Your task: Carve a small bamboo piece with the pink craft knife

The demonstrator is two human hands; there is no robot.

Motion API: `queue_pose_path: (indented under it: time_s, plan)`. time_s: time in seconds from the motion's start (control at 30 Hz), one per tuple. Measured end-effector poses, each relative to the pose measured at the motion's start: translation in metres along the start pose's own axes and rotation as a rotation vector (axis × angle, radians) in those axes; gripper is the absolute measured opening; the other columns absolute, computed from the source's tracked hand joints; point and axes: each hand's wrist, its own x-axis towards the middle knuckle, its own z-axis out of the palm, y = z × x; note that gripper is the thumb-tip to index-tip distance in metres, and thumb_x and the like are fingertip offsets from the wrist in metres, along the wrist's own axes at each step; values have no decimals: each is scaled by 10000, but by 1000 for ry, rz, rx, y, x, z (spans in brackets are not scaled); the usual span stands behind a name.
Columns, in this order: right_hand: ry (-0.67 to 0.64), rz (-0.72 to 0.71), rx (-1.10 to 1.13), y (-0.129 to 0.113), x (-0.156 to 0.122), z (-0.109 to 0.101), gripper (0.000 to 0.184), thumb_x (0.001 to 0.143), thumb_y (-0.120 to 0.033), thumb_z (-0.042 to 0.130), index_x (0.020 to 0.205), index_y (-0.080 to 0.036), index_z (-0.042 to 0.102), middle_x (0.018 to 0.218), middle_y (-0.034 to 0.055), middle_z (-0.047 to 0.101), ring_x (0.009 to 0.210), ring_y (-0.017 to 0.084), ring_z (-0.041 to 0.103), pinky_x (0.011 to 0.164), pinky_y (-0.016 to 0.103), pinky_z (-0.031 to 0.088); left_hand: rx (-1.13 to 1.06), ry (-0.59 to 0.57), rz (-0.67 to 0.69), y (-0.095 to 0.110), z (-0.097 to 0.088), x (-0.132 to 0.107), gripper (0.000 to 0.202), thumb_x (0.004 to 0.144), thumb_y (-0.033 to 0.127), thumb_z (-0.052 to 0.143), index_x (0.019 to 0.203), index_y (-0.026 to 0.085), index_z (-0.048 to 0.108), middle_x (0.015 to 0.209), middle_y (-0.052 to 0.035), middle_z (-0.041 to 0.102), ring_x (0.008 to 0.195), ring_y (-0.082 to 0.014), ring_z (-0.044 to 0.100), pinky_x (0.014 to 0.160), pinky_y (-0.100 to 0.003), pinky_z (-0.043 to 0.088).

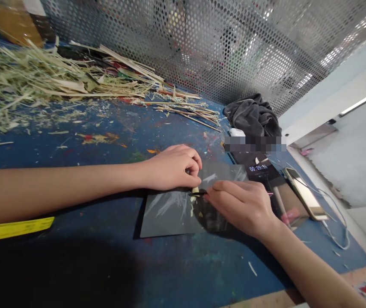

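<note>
- In the head camera's view, a left hand (179,167) curls its fingers closed on a pale strip (196,191); the fingers cover its upper end, so the exact contact is hidden.
- Just beside it, a right hand (243,205) grips a slim dark blade (198,193) in closed fingers, its tip across the strip; the handle is concealed by the hand.
- Beneath both grips lies a scuffed gray sheet (166,218), partly covered by hands and shadow.
- Right of the right hand, a dark-screened device (260,171) shows a timer, its last digits blurred, below a pixelated band; farther right is a phone (305,192).
- Beyond the left hand, thin sticks (192,112) and a tangled heap of shavings (41,81), cut off at left, lie before a perforated metal screen (202,42).
- Under the left forearm, a yellow strip (16,229) runs out of frame.
</note>
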Motion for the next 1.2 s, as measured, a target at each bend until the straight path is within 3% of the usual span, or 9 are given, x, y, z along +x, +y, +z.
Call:
queue_pose_path:
  time_s: [0.17, 0.33, 0.57, 0.87, 1.2]
  plan:
    - [-11, 79, 117, -1, -3, 6, 224, 946, -197, 561, 733, -158, 618, 767, 25, 717, 628, 91, 657, 537, 205, 444, -1, -25, 47, -6, 0, 2, 260, 771, 348, 613, 573, 180, 605, 1068, -4, 623, 1064, -211, 507, 1036, -409, 286]
    - [6, 156, 154, 1, -7, 7, 188, 941, -219, 570, 768, -160, 615, 778, 26, 720, 640, 98, 669, 502, 221, 406, -3, -48, 53, -7, -1, 2, 269, 783, 359, 607, 586, 177, 599, 1083, -1, 618, 1080, -202, 501, 1056, -409, 269]
    - [8, 122, 65, -2, -5, 7, 191, 930, -177, 581, 746, -143, 616, 780, 41, 720, 650, 110, 672, 516, 227, 420, -9, -29, 18, -4, 0, 3, 257, 765, 327, 621, 562, 173, 587, 1069, 4, 619, 1079, -203, 498, 1067, -417, 258]
    - [-57, 38, -87, -13, -3, -2, 264, 947, -172, 526, 685, -181, 558, 708, -4, 671, 460, 106, 444, 441, 299, 296, 8, -64, 26, -4, -2, 0, 256, 771, 316, 621, 565, 169, 589, 1099, 6, 608, 1066, -200, 484, 1024, -381, 285]
    - [-158, 60, -74, -15, -5, -6, 215, 954, -178, 500, 747, -202, 551, 667, -36, 612, 451, 112, 448, 415, 309, 256, -6, -127, 3, -2, -7, 0, 283, 787, 343, 588, 572, 162, 557, 1139, 2, 587, 1119, -192, 473, 1118, -402, 202]
